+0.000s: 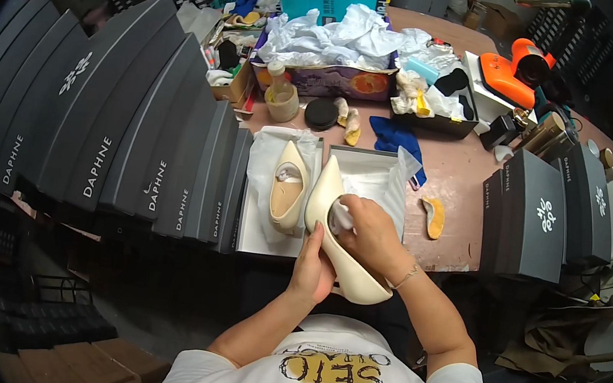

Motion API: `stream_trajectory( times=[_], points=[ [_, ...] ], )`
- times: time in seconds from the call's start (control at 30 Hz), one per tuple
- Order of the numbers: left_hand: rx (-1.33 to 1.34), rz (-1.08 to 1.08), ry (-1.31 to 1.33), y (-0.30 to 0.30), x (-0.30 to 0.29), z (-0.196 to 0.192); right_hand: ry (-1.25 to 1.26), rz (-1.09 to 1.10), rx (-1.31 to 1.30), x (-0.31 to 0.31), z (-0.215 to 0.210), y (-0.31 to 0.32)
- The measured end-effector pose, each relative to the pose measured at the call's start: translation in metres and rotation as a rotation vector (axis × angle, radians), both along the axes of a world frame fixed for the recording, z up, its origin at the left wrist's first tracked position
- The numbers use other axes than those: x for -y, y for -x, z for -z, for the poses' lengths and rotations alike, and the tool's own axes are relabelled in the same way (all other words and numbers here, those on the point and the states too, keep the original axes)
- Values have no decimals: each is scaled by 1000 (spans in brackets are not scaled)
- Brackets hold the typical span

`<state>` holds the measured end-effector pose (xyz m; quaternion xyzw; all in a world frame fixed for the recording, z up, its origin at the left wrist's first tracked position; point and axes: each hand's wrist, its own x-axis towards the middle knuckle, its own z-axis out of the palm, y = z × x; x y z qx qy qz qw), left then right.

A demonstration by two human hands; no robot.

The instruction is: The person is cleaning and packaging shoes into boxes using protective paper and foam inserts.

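A cream pointed-toe shoe [352, 272] is held over the front of the table, its toe pointing away from me. My left hand [314, 268] grips its left side, thumb up along the upper. The fingers of my right hand [373, 235] reach into the shoe's opening, closed on white crumpled paper [340, 217] at the toe end; part of the paper is hidden by the hand. The matching cream shoe [287, 198] lies on white tissue in an open shoebox [260, 246] just left. Beside it, the other box half [373, 158] holds more tissue.
Dark shoeboxes [131, 114] stand in a row at left, more boxes [524, 212] at right. Behind are a purple carton [321, 83] of crumpled paper, a bottle [282, 95], a black round lid [321, 114], a blue cloth [398, 140] and a yellow pad [433, 217].
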<state>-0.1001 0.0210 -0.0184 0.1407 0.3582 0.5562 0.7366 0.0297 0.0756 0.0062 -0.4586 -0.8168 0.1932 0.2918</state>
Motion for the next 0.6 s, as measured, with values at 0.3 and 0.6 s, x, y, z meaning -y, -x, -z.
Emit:
stream_trajectory(
  times=[0.3, 0.6],
  points=[
    [393, 133, 45, 30, -19, 1, -134, 81, 364, -41, 104, -38],
    [191, 51, 30, 17, -8, -16, -171, -23, -56, 1, -9, -6]
  ],
)
